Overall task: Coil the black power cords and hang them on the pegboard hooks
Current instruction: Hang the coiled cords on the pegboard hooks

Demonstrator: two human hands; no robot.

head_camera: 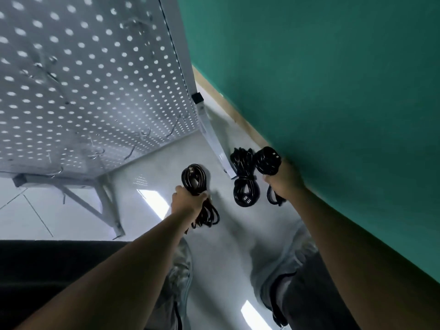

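The left hand (188, 197) curls around the middle of a coiled black power cord (194, 178), a glossy rubbery bundle. One rounded loop of it stands out beyond the knuckles, and the rest of its strands hang back past the wrist in looser loops. The right hand (282, 179) grips a second coiled cord (266, 160) the same way. A tight, dark knot of loops with a plug face on top bulges just ahead of the fingers, and a short tail of cable drops below the palm.

Between the 2 fists, nearer the right one, a third cord bundle (245, 179) lies on the floor (226, 234), cinched at its waist into a figure of 8, with a 2-slot connector at its near end. The floor is pale, smooth and shiny.

Up and to the left of both hands rises the pegboard (95, 79), a white metal sheet pierced with even rows of oval holes and studded with thin wire hooks (142, 136), on an angled white steel stand. A matte green wall (333, 91) runs beside the right arm.
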